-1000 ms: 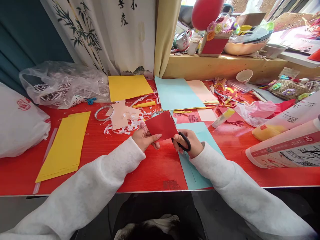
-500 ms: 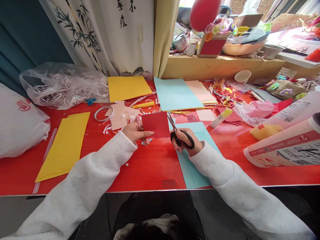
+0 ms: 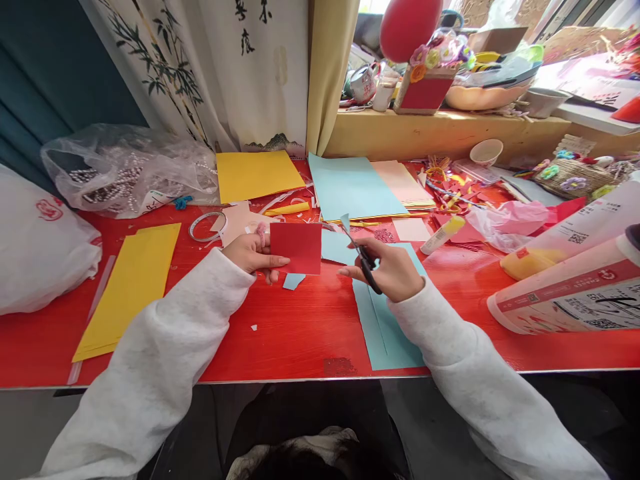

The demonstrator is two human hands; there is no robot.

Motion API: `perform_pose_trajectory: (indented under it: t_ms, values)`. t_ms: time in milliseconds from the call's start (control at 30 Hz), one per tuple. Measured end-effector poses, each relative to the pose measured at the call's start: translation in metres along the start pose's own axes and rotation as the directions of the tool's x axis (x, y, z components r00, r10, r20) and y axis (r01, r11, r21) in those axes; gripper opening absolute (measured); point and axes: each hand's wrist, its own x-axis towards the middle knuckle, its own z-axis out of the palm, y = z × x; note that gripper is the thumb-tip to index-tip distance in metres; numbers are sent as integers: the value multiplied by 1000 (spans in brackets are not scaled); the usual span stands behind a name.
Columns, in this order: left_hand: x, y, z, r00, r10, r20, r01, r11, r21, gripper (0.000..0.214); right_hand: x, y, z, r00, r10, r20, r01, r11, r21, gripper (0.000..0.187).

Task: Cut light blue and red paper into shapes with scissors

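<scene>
My left hand (image 3: 249, 254) pinches the left edge of a small red paper rectangle (image 3: 297, 247), held just above the red table (image 3: 300, 333). My right hand (image 3: 393, 272) grips black-handled scissors (image 3: 364, 257); their blades point up and left, with a small light-blue scrap stuck at the tip. The scissors are apart from the red paper, a short way to its right. Under my right hand lies a light-blue sheet (image 3: 387, 320) with a cut line in it. A small blue scrap (image 3: 293, 281) lies below the red paper.
Yellow sheets (image 3: 130, 287) lie at left, another yellow sheet (image 3: 255, 175) and a large blue sheet (image 3: 353, 188) at the back. A tape ring (image 3: 205, 227), white and pink scraps, a glue stick (image 3: 443, 235), plastic bags (image 3: 125, 167) and paper rolls (image 3: 575, 287) crowd the table.
My left hand has carried the red paper to the left and laid it flatter. My right hand has drawn the scissors away from the paper and turned them.
</scene>
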Motion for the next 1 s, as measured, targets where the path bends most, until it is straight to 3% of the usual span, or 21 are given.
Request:
perform_pose_trajectory:
  t_ms: [67, 167, 267, 400, 500, 600, 767, 833, 933, 1000]
  values:
    - [2, -2, -4, 1000, 1, 1, -1, 1000, 25, 25, 1, 3, -3, 992, -54, -118, 45, 996, -78, 64]
    - [3, -3, -5, 999, -3, 44, 3, 1000, -1, 23, 3, 4, -5, 984, -30, -174, 31, 1000, 3, 67]
    - [3, -3, 4, 998, 16, 64, -12, 998, -65, 19, 3, 1, -1, 996, 20, -82, -1, 974, 225, 59]
    - [1, -3, 24, 998, 7, 64, 2, 989, -146, 26, 2, -2, 9, 991, 28, 128, -97, 814, 572, 50]
    - [0, -5, 38, 995, 10, 101, 12, 977, -214, 40, 2, 1, 16, 983, 36, 181, -147, 746, 650, 48]
    - [1, -8, 44, 993, 44, 108, -18, 974, -225, 38, 2, 5, 19, 988, 32, 150, -124, 747, 653, 46]
    - [1, -7, 41, 999, -2, 35, 6, 993, -117, 34, 3, 7, 20, 995, 21, 98, -75, 808, 585, 45]
    - [0, -7, 40, 999, -33, 17, 33, 999, -38, 32, 3, 8, 20, 999, 10, 36, -26, 875, 483, 48]
    - [-2, -11, 42, 997, -62, 41, 51, 970, 237, 28, 4, 10, 20, 989, -57, -135, 74, 989, 126, 60]
    - [-2, -15, 44, 999, 10, 52, -32, 893, 449, 29, 4, 11, 19, 964, -154, -219, 125, 982, -139, 65]
